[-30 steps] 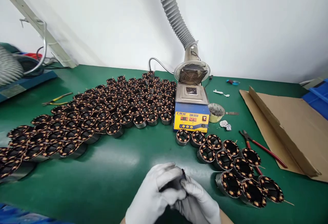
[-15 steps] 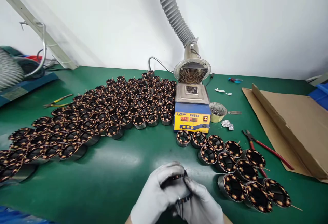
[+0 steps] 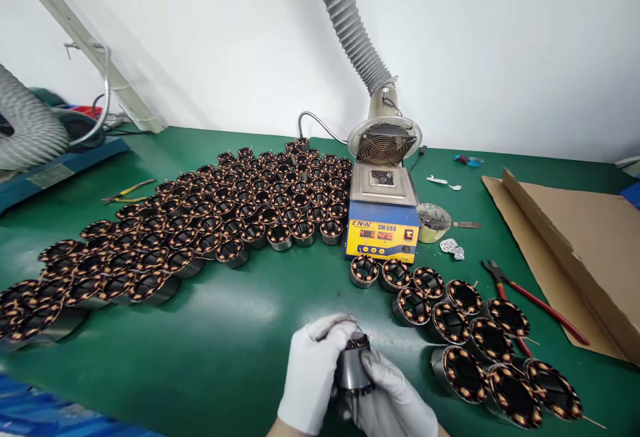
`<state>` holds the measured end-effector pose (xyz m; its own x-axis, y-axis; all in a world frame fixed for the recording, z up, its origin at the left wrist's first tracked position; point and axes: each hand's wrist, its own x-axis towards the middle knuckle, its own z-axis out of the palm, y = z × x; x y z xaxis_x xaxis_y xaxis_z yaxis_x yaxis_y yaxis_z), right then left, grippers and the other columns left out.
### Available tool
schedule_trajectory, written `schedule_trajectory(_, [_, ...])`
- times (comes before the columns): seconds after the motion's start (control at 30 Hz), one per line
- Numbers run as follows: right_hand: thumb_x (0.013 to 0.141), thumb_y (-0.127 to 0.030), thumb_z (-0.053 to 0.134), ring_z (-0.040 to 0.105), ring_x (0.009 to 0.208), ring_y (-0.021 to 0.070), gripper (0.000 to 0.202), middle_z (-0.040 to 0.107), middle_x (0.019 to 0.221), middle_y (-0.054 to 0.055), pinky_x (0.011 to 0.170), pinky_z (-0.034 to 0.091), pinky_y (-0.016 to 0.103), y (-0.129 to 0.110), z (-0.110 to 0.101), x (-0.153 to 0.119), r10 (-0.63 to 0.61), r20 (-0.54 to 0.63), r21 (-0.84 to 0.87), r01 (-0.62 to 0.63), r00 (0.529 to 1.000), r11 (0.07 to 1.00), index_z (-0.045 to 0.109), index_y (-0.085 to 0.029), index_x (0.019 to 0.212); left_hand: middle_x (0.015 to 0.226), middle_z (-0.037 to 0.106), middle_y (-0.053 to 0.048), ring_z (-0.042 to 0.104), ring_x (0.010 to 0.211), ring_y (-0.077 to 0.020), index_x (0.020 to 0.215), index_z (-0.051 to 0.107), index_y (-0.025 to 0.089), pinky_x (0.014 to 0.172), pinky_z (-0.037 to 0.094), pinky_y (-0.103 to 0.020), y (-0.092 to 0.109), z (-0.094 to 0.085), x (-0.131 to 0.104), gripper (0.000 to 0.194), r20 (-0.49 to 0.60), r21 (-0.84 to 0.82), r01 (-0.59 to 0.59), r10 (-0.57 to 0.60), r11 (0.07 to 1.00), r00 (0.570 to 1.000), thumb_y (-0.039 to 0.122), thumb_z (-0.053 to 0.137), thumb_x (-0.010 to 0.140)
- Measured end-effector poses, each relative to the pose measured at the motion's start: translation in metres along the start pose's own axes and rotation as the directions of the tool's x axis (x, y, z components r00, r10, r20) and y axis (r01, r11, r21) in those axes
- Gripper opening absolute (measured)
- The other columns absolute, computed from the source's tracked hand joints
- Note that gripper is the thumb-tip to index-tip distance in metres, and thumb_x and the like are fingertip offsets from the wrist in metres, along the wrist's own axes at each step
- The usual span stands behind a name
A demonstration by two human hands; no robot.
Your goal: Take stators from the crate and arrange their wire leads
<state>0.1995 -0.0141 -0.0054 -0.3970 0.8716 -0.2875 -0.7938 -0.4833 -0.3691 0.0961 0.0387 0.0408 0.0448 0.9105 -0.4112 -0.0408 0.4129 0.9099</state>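
Both hands wear white gloves and hold one metal ring-shaped stator (image 3: 353,369) low in the middle of the view. My left hand (image 3: 315,367) grips its left side and upper edge. On its right side and lower part are the fingers of my right hand (image 3: 397,390). The held stator is tilted, its smooth grey outer wall showing, with dark toothed edges above and below. Several stators with copper coils (image 3: 450,322) stand to the right of my hands. A much larger group of them (image 3: 240,210) covers the table's left and centre.
Behind the hands stands a blue and yellow solder pot (image 3: 383,240) under a fume hood (image 3: 385,140) with a grey hose. Red-handled pliers (image 3: 545,307), cardboard (image 3: 575,224) and a small pot (image 3: 434,220) lie right. Yellow-handled pliers (image 3: 130,192) are at the left.
The stator has turned in my hands, so its outer wall now faces the camera. The view has shifted slightly, moving the table items to the right. The solder pot's display reads differently.
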Motion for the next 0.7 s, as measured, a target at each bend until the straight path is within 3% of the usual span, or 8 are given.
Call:
schedule_trajectory(0.07, [0.071, -0.041, 0.070, 0.062, 0.066, 0.0174, 0.039, 0.066, 0.085, 0.006, 0.049, 0.042, 0.023, -0.002, 0.000, -0.002, 0.018, 0.038, 0.002, -0.018, 0.999, 1.000, 0.058, -0.018, 0.101, 0.062, 0.069, 0.000, 0.063, 0.061, -0.0145, 0.079, 0.066, 0.017, 0.062, 0.050, -0.022, -0.004, -0.005, 0.008, 0.023, -0.133, -0.224, 0.001, -0.032, 0.975, 0.991, 0.037, 0.067, 0.067])
schedule_trajectory(0.17, [0.071, -0.048, 0.066, 0.064, 0.071, 0.0193, 0.043, 0.067, 0.092, 0.008, 0.052, 0.043, 0.023, -0.008, 0.002, -0.005, 0.096, 0.086, 0.081, -0.103, 0.992, 0.991, 0.062, -0.015, 0.099, 0.066, 0.070, 0.000, 0.066, 0.073, -0.0150, 0.087, 0.063, 0.018, 0.080, 0.049, -0.025, -0.006, -0.024, 0.015, 0.032, -0.240, -0.363, -0.103, 0.014, 0.926, 0.971, 0.043, 0.068, 0.068])
schedule_trajectory(0.2, [0.072, -0.051, 0.064, 0.065, 0.075, 0.0207, 0.046, 0.067, 0.095, 0.008, 0.056, 0.045, 0.025, -0.009, 0.003, -0.006, 0.133, 0.105, 0.105, -0.144, 0.986, 0.984, 0.062, -0.015, 0.101, 0.075, 0.072, -0.003, 0.066, 0.084, -0.0173, 0.092, 0.063, 0.018, 0.086, 0.048, -0.027, -0.007, -0.030, 0.013, 0.036, -0.193, -0.307, -0.087, 0.028, 0.948, 0.981, 0.041, 0.070, 0.066])
schedule_trajectory(0.27, [0.073, -0.055, 0.060, 0.064, 0.084, 0.0229, 0.050, 0.067, 0.101, 0.008, 0.068, 0.047, 0.030, -0.010, 0.005, -0.006, 0.143, 0.104, 0.139, -0.157, 0.984, 0.978, 0.061, -0.017, 0.106, 0.103, 0.069, -0.008, 0.060, 0.103, -0.0242, 0.107, 0.061, 0.019, 0.092, 0.046, -0.034, -0.009, -0.036, 0.004, 0.054, 0.046, -0.072, -0.022, 0.025, 0.997, 0.999, 0.034, 0.076, 0.057])
schedule_trajectory(0.33, [0.074, -0.055, 0.058, 0.062, 0.090, 0.0233, 0.049, 0.067, 0.102, 0.006, 0.075, 0.046, 0.034, -0.010, 0.005, -0.005, 0.103, 0.060, 0.148, -0.111, 0.993, 0.983, 0.059, -0.020, 0.109, 0.122, 0.060, -0.009, 0.053, 0.112, -0.0294, 0.116, 0.057, 0.022, 0.094, 0.045, -0.038, -0.014, -0.035, -0.008, 0.076, 0.266, 0.143, -0.058, 0.018, 0.988, 0.964, 0.021, 0.080, 0.044])
schedule_trajectory(0.4, [0.076, -0.054, 0.056, 0.062, 0.087, 0.0223, 0.046, 0.068, 0.098, 0.005, 0.076, 0.045, 0.036, -0.009, 0.004, -0.006, 0.095, 0.013, 0.135, -0.096, 0.995, 0.986, 0.058, -0.023, 0.110, 0.122, 0.059, -0.008, 0.055, 0.109, -0.0299, 0.117, 0.056, 0.024, 0.093, 0.046, -0.039, -0.017, -0.028, -0.015, 0.083, 0.331, 0.203, -0.097, 0.025, 0.974, 0.943, 0.012, 0.077, 0.038])
schedule_trajectory(0.57, [0.073, -0.053, 0.058, 0.063, 0.070, 0.0197, 0.046, 0.070, 0.084, 0.007, 0.068, 0.044, 0.032, -0.008, 0.004, -0.010, 0.159, 0.072, 0.076, -0.164, 0.985, 0.984, 0.063, -0.016, 0.100, 0.071, 0.072, -0.005, 0.065, 0.071, -0.0231, 0.065, 0.069, 0.017, 0.071, 0.052, -0.032, -0.014, -0.011, -0.001, 0.011, 0.102, 0.067, -0.020, 0.013, 0.998, 0.995, 0.024, 0.070, 0.057])
schedule_trajectory(0.7, [0.073, -0.053, 0.059, 0.062, 0.066, 0.0157, 0.045, 0.070, 0.082, 0.006, 0.065, 0.043, 0.027, -0.009, 0.001, -0.011, 0.197, 0.092, 0.099, -0.205, 0.976, 0.974, 0.064, -0.016, 0.098, 0.055, 0.066, 0.001, 0.061, 0.056, -0.0138, 0.065, 0.066, 0.018, 0.061, 0.050, -0.024, -0.011, -0.010, 0.012, 0.026, -0.069, -0.356, -0.005, -0.021, 0.934, 0.997, 0.042, 0.075, 0.060])
